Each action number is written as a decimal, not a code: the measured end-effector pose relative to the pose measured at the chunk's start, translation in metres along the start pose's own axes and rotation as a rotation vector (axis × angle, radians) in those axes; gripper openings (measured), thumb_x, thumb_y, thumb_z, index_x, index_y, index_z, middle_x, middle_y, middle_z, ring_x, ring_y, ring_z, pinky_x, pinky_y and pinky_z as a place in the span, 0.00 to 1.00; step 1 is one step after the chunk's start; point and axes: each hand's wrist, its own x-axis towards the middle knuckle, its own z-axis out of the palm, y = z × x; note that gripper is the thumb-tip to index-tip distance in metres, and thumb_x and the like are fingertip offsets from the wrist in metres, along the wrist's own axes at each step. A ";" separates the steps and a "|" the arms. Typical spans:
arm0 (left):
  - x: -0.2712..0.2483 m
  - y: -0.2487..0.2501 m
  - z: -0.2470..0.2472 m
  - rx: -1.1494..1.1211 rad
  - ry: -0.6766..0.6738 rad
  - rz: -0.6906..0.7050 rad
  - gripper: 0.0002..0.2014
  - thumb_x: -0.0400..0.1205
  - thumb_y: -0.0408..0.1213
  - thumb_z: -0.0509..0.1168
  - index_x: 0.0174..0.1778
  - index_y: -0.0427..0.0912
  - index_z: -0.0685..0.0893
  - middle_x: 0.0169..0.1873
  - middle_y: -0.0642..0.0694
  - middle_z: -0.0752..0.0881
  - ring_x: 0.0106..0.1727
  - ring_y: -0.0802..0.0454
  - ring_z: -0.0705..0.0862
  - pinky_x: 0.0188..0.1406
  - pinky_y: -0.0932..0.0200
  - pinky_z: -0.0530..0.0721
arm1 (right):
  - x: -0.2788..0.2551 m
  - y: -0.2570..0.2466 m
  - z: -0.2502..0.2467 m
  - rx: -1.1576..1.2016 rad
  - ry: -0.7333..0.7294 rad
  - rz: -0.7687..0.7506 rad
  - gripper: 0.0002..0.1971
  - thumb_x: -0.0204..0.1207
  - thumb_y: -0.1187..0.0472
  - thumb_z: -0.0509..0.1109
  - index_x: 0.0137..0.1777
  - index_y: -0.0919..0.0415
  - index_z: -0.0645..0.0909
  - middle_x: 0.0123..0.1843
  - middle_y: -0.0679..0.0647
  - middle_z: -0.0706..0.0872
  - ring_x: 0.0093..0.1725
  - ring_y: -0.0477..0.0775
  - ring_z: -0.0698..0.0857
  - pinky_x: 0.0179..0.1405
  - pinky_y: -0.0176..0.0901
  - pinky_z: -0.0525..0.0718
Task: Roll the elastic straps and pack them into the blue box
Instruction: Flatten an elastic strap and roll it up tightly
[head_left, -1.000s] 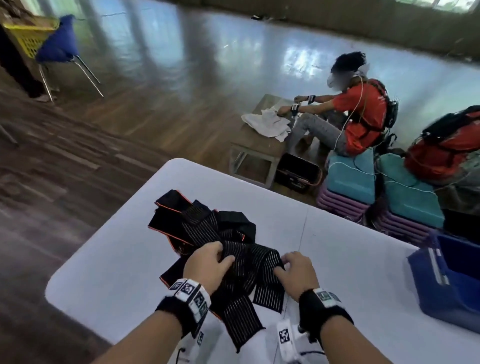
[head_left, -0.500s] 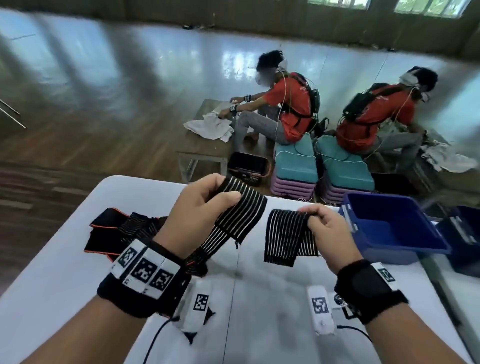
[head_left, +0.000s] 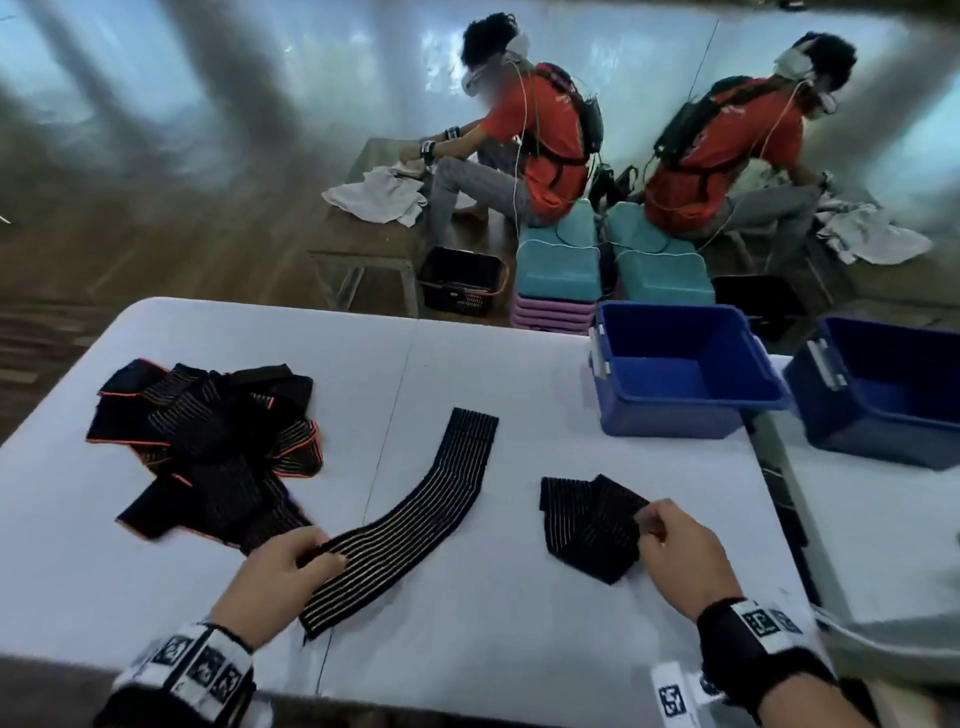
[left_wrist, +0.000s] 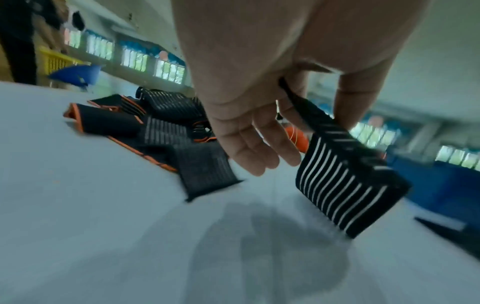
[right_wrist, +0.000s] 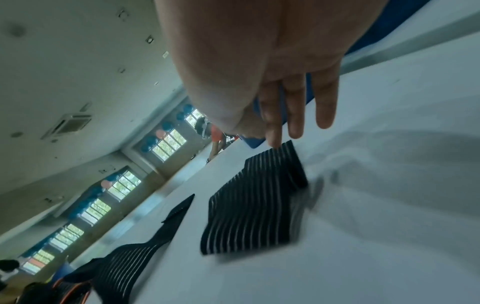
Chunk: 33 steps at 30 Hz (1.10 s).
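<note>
A: What's the biggest thing in front of the person?

B: The white tabletop (head_left: 493, 374). On its far right edge sits the blue box (head_left: 680, 374), open at the top, with a second blue box (head_left: 883, 395) just beside it.

A: And the straps?

B: A pile of black straps (head_left: 208, 441), some edged in orange, lies at the left. A long striped strap (head_left: 415, 519) curves across the middle, flat on the tabletop. A shorter folded strap (head_left: 587, 525) lies to its right, well short of the box.

A: The hands?

B: The left hand (head_left: 280, 577) pinches the near end of the long strap between thumb and fingers (left_wrist: 259, 152). The right hand (head_left: 680, 556) pinches a corner of the folded strap, its other fingers (right_wrist: 324, 102) straight.
</note>
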 end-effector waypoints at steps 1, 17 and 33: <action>0.002 -0.011 0.003 0.133 0.000 -0.038 0.11 0.79 0.45 0.74 0.34 0.46 0.84 0.29 0.49 0.86 0.37 0.51 0.87 0.43 0.50 0.82 | 0.001 0.005 -0.002 -0.050 -0.014 -0.027 0.12 0.76 0.68 0.71 0.54 0.51 0.84 0.52 0.50 0.88 0.55 0.55 0.86 0.51 0.46 0.80; 0.202 0.128 0.111 0.521 -0.018 0.137 0.35 0.79 0.60 0.69 0.75 0.41 0.71 0.70 0.41 0.74 0.72 0.39 0.73 0.65 0.42 0.82 | 0.081 -0.081 0.071 -0.612 -0.281 -0.020 0.26 0.75 0.44 0.68 0.67 0.57 0.74 0.65 0.59 0.73 0.61 0.64 0.80 0.53 0.51 0.81; 0.137 0.157 0.054 -0.463 -0.006 0.296 0.08 0.72 0.46 0.69 0.47 0.58 0.85 0.41 0.61 0.92 0.43 0.62 0.90 0.41 0.59 0.84 | 0.038 -0.129 -0.002 0.692 -0.015 -0.028 0.23 0.82 0.70 0.68 0.68 0.42 0.81 0.38 0.57 0.92 0.37 0.52 0.90 0.36 0.49 0.91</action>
